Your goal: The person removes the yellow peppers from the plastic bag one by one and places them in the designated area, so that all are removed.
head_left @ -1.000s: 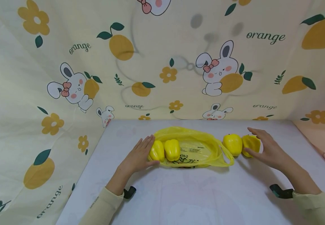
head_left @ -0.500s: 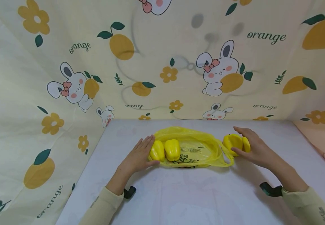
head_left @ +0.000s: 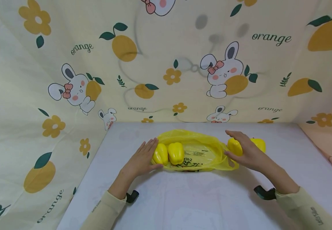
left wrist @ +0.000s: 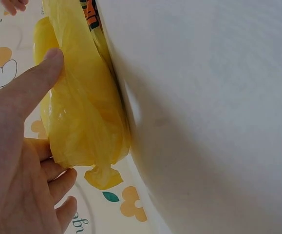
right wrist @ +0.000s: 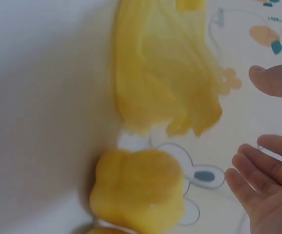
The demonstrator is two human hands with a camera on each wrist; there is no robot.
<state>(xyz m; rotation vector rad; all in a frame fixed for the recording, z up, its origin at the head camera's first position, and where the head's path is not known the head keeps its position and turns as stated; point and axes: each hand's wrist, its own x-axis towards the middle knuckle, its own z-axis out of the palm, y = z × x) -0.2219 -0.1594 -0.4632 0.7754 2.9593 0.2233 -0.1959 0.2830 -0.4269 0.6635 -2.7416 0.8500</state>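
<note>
A yellow plastic bag (head_left: pixel 203 156) lies on the table with two yellow bell peppers (head_left: pixel 176 153) at its left end. My left hand (head_left: pixel 138 159) rests against that end, fingers relaxed; in the left wrist view its thumb touches the bag (left wrist: pixel 89 107). Two more yellow peppers (head_left: pixel 259 144) stand right of the bag. My right hand (head_left: pixel 249 153) hovers in front of them near the bag handle, thumb and fingers spread, holding nothing. The right wrist view shows one pepper (right wrist: pixel 138 190) below the bag's end (right wrist: pixel 165 73), apart from the hand (right wrist: pixel 272 180).
The pale table (head_left: pixel 197 198) extends in front of the bag. A cloth backdrop (head_left: pixel 160 48) printed with rabbits, oranges and flowers stands behind the table and along its sides.
My right hand has moved left, from beside the far right pepper to near the bag's handle. The left hand, the bag and the peppers have stayed in place.
</note>
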